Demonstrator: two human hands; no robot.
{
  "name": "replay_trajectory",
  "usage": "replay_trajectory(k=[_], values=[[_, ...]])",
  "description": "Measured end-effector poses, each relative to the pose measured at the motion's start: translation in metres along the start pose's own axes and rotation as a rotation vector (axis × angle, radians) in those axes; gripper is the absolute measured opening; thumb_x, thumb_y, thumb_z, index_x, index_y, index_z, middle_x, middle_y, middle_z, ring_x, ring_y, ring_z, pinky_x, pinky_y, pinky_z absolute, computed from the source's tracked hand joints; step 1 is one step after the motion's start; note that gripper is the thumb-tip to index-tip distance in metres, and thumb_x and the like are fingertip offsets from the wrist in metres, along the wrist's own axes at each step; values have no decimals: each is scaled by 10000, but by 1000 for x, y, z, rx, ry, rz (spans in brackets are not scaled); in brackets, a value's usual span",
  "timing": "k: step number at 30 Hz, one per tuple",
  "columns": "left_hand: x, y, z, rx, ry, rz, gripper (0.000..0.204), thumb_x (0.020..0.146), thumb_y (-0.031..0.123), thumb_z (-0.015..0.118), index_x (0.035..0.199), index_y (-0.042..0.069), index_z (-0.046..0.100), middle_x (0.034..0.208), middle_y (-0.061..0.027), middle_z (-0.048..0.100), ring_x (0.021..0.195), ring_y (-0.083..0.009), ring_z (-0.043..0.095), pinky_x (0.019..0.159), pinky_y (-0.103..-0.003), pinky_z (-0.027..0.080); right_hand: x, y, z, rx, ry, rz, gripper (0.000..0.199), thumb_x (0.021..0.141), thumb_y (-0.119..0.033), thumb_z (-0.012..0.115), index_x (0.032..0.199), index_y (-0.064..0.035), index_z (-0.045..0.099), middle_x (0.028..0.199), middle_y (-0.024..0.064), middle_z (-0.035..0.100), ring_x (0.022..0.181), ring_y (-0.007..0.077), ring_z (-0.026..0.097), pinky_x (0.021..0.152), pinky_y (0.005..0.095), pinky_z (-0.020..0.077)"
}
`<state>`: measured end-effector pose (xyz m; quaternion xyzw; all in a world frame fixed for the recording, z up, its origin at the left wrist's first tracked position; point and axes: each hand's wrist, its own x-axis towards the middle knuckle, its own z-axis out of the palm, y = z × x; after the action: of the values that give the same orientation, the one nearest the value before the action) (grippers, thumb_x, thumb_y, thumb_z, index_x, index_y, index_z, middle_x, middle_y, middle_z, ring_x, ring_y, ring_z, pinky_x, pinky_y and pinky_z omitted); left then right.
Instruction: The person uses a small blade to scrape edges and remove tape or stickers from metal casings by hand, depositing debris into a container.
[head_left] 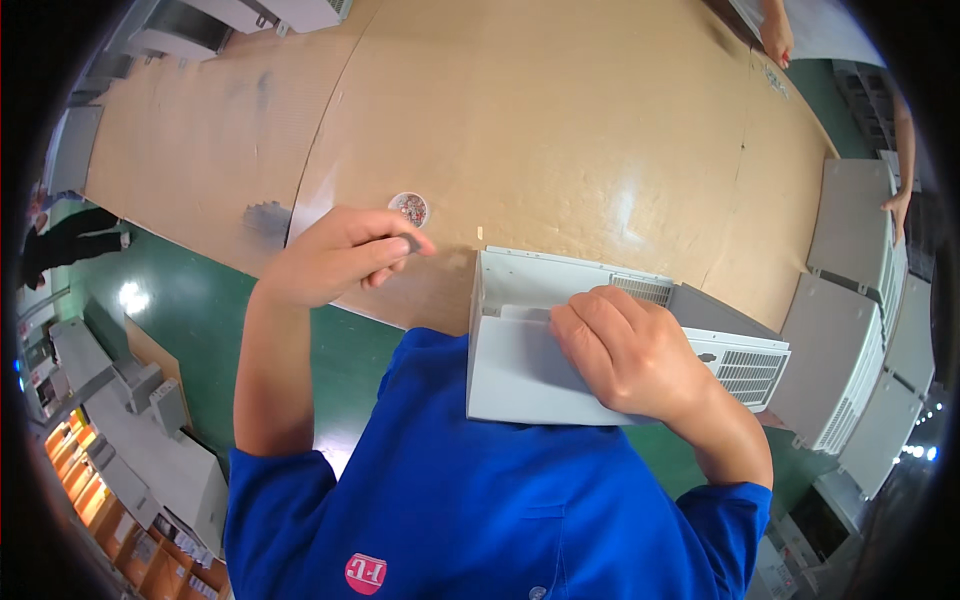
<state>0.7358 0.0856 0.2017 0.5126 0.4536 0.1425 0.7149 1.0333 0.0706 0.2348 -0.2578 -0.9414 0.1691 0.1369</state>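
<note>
My left hand (350,258) is raised at the table's near edge, beside a small white bowl (397,219) of tiny silver and reddish parts. Thumb and forefinger pinch a small dark grey piece (411,243), whose kind I cannot make out. In front of my chest lies a long white metal casing (525,365) with slotted vents (752,372) toward its right end. My right hand (630,350) is closed over the casing's upper edge, its fingertips partly hidden. The casing's left end stands apart from my left hand.
A brown board-covered table (560,130) stretches ahead. Grey-white metal cabinets (850,225) stand at the right, with more casings (185,30) at the far left. Another person's hand (777,40) is at the far right edge, and a second hand (897,210) touches a cabinet. Green floor (200,300) shows at left.
</note>
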Motion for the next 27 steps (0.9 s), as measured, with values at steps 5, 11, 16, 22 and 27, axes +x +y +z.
replay_trajectory(k=[5, 11, 16, 22, 27], values=[[-26, -66, 20, -413, 342, -17, 223, 904, 146, 475, 1017, -12, 586, 670, 29, 467, 580, -43, 429, 523, -189, 356, 12, 9, 0, 247, 21, 168, 115, 702, 52, 632, 779, -11, 574, 726, 80, 576, 633, 191, 599, 526, 271, 499], [-46, -123, 50, -777, 604, -49, 206, 910, 147, 477, 1003, -4, 582, 656, 23, 482, 558, -54, 421, 505, -193, 340, 93, 32, 16, 532, -85, 531, 54, 816, -17, 570, 809, 35, 583, 680, 81, 612, 603, 126, 624, 554, 230, 499], [-75, -149, 54, -824, 691, -24, 207, 911, 139, 470, 1002, -12, 580, 635, 17, 480, 543, -62, 417, 504, -198, 343, 172, 51, 121, 561, -712, 432, 124, 833, -81, 551, 861, 34, 587, 716, 98, 622, 611, 153, 642, 553, 269, 526], [-121, -183, 63, -883, 877, -30, 213, 917, 146, 462, 989, -18, 579, 640, 11, 481, 550, -62, 422, 506, -202, 349, 189, 68, 225, 469, -806, 454, 86, 817, -30, 496, 789, 17, 562, 662, 111, 599, 561, 163, 630, 499, 298, 516], [-141, -208, 70, -1050, 985, -56, 216, 921, 156, 463, 984, -16, 577, 703, 20, 491, 592, -51, 438, 520, -197, 357, 197, 72, 246, 387, -880, 451, 82, 808, -14, 499, 799, 22, 572, 679, 117, 602, 570, 172, 634, 491, 294, 516]])
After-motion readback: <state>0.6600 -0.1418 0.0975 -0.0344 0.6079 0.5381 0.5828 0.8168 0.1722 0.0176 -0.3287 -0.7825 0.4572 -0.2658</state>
